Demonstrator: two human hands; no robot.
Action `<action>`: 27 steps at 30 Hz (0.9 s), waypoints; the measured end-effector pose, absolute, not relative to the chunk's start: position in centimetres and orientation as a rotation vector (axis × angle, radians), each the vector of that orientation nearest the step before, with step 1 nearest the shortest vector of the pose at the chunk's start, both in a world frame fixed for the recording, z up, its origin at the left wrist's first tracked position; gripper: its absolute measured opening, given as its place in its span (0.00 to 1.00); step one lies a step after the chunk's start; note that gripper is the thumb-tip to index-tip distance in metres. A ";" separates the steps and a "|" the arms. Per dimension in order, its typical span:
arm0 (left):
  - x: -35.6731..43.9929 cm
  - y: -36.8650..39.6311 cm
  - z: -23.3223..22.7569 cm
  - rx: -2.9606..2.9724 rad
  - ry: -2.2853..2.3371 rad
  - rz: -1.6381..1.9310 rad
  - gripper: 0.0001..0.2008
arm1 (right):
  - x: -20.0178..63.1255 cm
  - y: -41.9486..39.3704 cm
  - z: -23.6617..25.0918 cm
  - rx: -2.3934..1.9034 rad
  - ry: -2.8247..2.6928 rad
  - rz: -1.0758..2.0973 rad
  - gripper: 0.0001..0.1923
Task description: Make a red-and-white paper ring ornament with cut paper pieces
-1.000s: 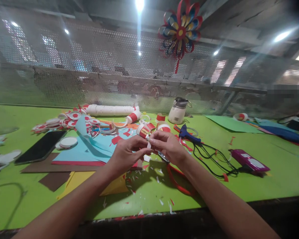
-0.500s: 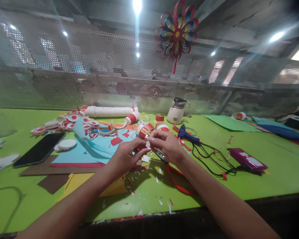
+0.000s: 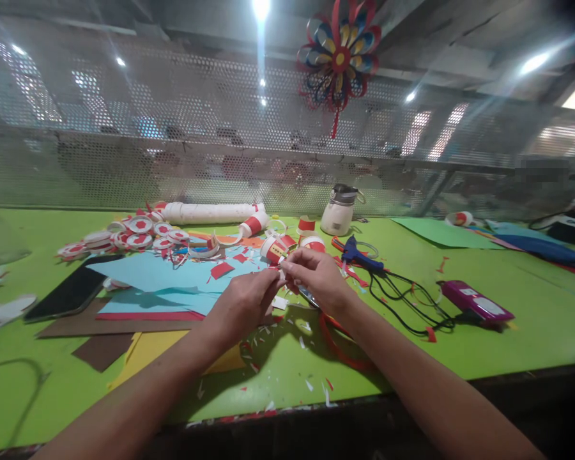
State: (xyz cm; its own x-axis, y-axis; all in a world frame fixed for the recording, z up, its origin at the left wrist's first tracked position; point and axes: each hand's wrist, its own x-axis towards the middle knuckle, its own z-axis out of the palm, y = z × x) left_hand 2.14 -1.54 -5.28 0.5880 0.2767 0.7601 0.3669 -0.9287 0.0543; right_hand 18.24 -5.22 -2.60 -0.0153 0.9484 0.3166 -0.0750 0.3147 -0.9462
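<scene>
My left hand [image 3: 244, 299] and my right hand [image 3: 320, 279] meet over the middle of the table, fingertips pinched together. Between them is a small piece of white paper [image 3: 282, 275], mostly covered by the fingers. Just beyond my fingertips lie cut red-and-white paper cups [image 3: 270, 249]. Under my right hand and wrist is a pair of scissors with orange-red handles [image 3: 334, 345], partly hidden. A white paper scrap [image 3: 280, 303] lies beneath the hands, with red and white snippets around it.
Light blue paper sheets [image 3: 158, 275], a black phone [image 3: 69, 294] and a heap of red-and-white discs [image 3: 138, 225] lie left. On the right are a blue glue gun [image 3: 359, 254], its black cable and a purple box [image 3: 476, 303]. A bottle [image 3: 338, 211] stands behind.
My left fingers have closed in toward the right fingertips, covering more of the white paper. The raised blue sheet has dropped down over the white discs and part of the phone.
</scene>
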 end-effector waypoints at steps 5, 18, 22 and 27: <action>2.2 -1.9 -5.1 -2.717 -0.597 -1.316 0.07 | 17.9 -5.5 -2.4 -0.909 -1.340 0.954 0.10; 2.8 -2.8 -4.5 -3.187 -0.981 -1.670 0.07 | 18.1 -5.2 -2.9 -0.865 -1.295 0.993 0.11; 2.8 -3.0 -3.8 -3.511 -1.035 -1.902 0.09 | 18.6 -5.2 -2.7 -0.815 -1.221 1.197 0.11; 2.7 -3.0 -3.0 -3.738 -1.146 -1.975 0.11 | 18.7 -5.4 -2.6 -0.803 -1.244 1.248 0.11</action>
State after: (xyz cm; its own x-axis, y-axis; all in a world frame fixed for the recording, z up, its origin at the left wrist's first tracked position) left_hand 2.72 -3.02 -2.97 0.6396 0.7223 0.2630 -0.1301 -0.2354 0.9631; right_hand 18.71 -5.37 -2.55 -0.1238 0.9635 0.2373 -0.2405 0.2029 -0.9492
